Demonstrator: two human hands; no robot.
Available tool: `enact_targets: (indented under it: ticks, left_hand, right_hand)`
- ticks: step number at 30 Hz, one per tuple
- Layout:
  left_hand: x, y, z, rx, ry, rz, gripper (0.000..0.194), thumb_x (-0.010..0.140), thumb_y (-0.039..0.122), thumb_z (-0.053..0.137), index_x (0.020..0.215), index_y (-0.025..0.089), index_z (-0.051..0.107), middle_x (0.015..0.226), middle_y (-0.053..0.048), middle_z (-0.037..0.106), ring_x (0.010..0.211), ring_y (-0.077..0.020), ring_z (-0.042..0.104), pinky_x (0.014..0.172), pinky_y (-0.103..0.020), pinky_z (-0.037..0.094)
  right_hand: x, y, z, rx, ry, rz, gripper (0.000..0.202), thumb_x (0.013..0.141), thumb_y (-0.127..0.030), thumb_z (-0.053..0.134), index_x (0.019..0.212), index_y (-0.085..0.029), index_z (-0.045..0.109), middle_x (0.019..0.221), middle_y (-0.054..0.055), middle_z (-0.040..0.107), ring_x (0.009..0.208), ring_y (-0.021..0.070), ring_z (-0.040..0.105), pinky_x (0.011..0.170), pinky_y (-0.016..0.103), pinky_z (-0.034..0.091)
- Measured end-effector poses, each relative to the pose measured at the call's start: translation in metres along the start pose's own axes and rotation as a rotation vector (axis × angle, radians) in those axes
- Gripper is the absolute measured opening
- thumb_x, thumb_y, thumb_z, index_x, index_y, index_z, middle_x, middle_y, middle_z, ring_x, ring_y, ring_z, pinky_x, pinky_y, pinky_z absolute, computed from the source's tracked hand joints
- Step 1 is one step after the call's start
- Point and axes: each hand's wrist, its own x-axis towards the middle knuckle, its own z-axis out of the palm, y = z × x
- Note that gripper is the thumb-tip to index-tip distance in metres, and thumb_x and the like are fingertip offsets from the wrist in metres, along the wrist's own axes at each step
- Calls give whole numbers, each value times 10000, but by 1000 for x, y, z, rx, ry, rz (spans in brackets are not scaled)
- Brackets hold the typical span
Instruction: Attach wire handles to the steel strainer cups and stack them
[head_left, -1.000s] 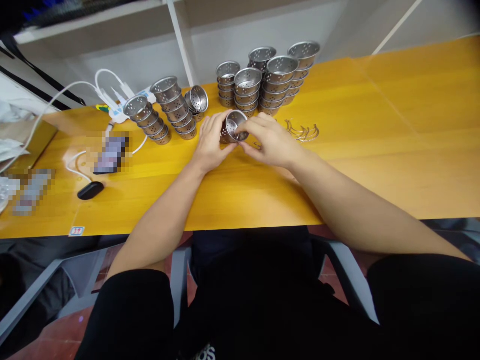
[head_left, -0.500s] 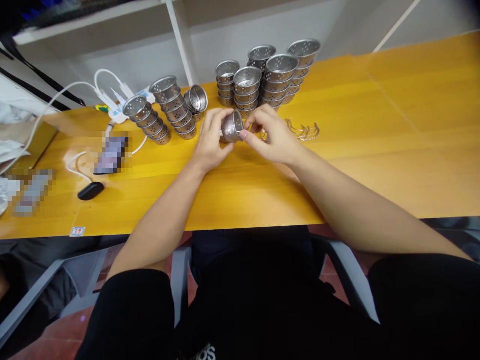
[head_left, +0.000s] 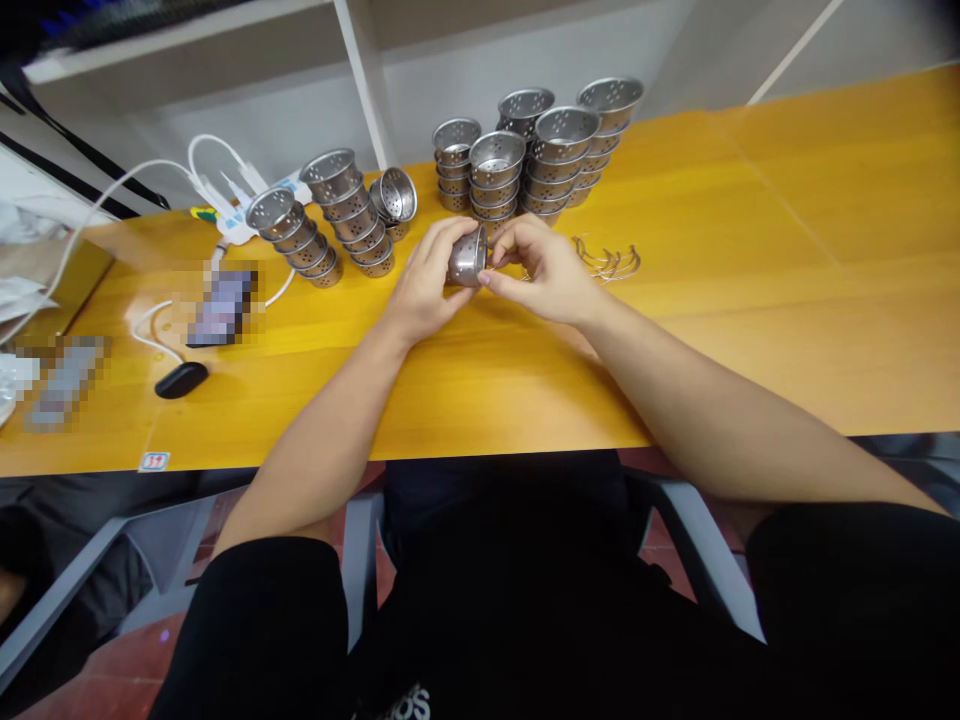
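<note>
My left hand (head_left: 429,278) is wrapped round a small perforated metal cup (head_left: 466,258), a strainer-like basket tipped on its side with its mouth to the right. The fingers of my right hand (head_left: 541,268) are pinched together at the cup's rim. Between them is what looks like a thin coppery wire, mostly hidden by the fingers. Several curved thin wires (head_left: 611,262) lie on the table just right of that hand. Beyond both hands stand stacks of the same cups, one short stack (head_left: 496,175) right behind the held cup.
More cup stacks (head_left: 346,210) lean at the left, with a tilted cup (head_left: 396,195) beside them. A phone (head_left: 221,308), a black mouse-shaped device (head_left: 181,380) and a white power strip (head_left: 238,222) with cables lie farther left. The yellow table (head_left: 750,330) runs on to the right.
The cup has turned in my left hand, so its mouth faces more to the right and less of its inside shows. My right fingers have shifted slightly and stay at the rim.
</note>
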Motion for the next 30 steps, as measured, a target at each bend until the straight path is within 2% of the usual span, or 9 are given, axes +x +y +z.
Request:
enact_targets:
  ticks: [7, 15, 18, 21, 25, 28, 30]
  left_hand:
    - [0, -5, -1, 11, -15, -4, 1058, 1122, 1117, 605, 1908, 417, 495, 1869, -157, 677, 1836, -498, 662, 1604, -775, 495]
    - [7, 24, -11, 1, -35, -152, 1055, 1058, 1152, 672, 1777, 380, 655, 1834, -161, 715, 1837, -524, 661, 1611, -787, 494]
    - [8, 26, -11, -21, -12, -176, 1084, 1016, 1181, 692, 1740, 375, 675, 1813, -160, 728, 1828, -530, 666, 1611, -782, 491]
    - [8, 23, -10, -11, -26, -174, 1057, 1037, 1159, 693, 1746, 376, 661, 1820, -163, 719, 1839, -524, 651, 1613, -772, 484]
    - [6, 18, -10, 7, -26, -170, 1031, 1058, 1131, 699, 1773, 393, 624, 1837, -151, 693, 1857, -514, 627, 1622, -766, 459]
    - [5, 13, -11, 2, 18, -162, 1072, 1031, 1138, 733, 1789, 391, 600, 1826, -157, 680, 1857, -521, 611, 1635, -777, 420]
    - [4, 10, -12, 4, 60, -167, 1104, 994, 1132, 797, 1790, 394, 597, 1837, -165, 651, 1868, -541, 577, 1649, -797, 374]
  right_hand:
    - [2, 4, 2, 39, 12, -20, 831, 883, -1160, 920, 1045, -351, 817, 1251, 126, 833, 1277, 425, 811, 1291, 706, 700]
    - [4, -13, -3, -41, -27, 54, 918, 844, -1257, 813, 1019, -356, 841, 1372, 174, 859, 1417, 491, 796, 1354, 816, 666]
    - [5, -14, -4, -22, -34, 51, 937, 821, -1276, 808, 999, -356, 832, 1372, 168, 851, 1405, 479, 797, 1350, 807, 671]
    - [4, -13, -3, -32, -28, 50, 963, 825, -1293, 775, 1034, -356, 857, 1392, 173, 848, 1433, 497, 774, 1343, 830, 658]
    - [1, -1, -2, -117, -1, 38, 899, 935, -1235, 735, 1193, -392, 908, 1482, 177, 832, 1549, 527, 698, 1318, 804, 666]
    - [0, 16, -5, -214, 62, 13, 846, 1063, -1137, 704, 1321, -351, 882, 1513, 203, 783, 1565, 539, 698, 1269, 821, 700]
    - [-1, 29, -12, -289, 87, 2, 759, 1124, -1046, 724, 1339, -332, 861, 1505, 208, 766, 1547, 538, 719, 1272, 823, 704]
